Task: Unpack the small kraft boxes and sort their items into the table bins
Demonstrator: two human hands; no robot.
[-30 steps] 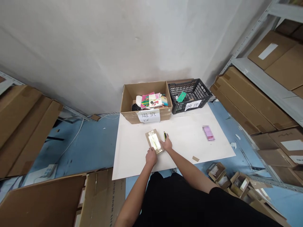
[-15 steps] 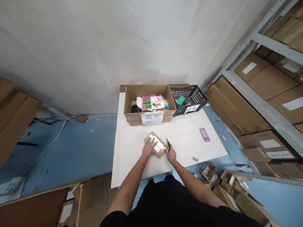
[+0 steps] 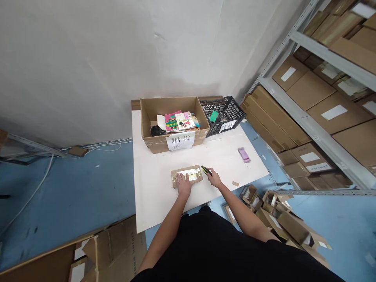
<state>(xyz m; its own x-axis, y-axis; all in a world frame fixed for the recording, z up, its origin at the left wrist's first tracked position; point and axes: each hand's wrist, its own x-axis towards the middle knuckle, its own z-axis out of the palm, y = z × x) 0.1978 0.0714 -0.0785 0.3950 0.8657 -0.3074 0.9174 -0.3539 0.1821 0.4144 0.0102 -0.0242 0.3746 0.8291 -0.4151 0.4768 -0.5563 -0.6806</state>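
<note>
A small cardboard box (image 3: 194,171) with clear tape and a white label lies on the white table, its long side running roughly left to right. My left hand (image 3: 183,185) rests on the box's left half, fingers spread over the top. Just off the right end of the box, my right hand (image 3: 215,179) is closed around a black and yellow utility knife (image 3: 206,170). The knife's tip points up and left, near the box's right corner. Whether its blade is out is too small to tell.
Behind stand a large labelled carton (image 3: 152,145) of books and a black plastic crate (image 3: 232,113). A pixelated purple item (image 3: 243,155) and a brown scrap (image 3: 235,183) lie on the table's right. Shelving (image 3: 311,127) with boxes rises at right; opened cartons (image 3: 293,227) cover the floor.
The small box has turned from a slant to nearly level. The knife in my right hand has swung from near upright to tilted left. The camera view has shifted right.
</note>
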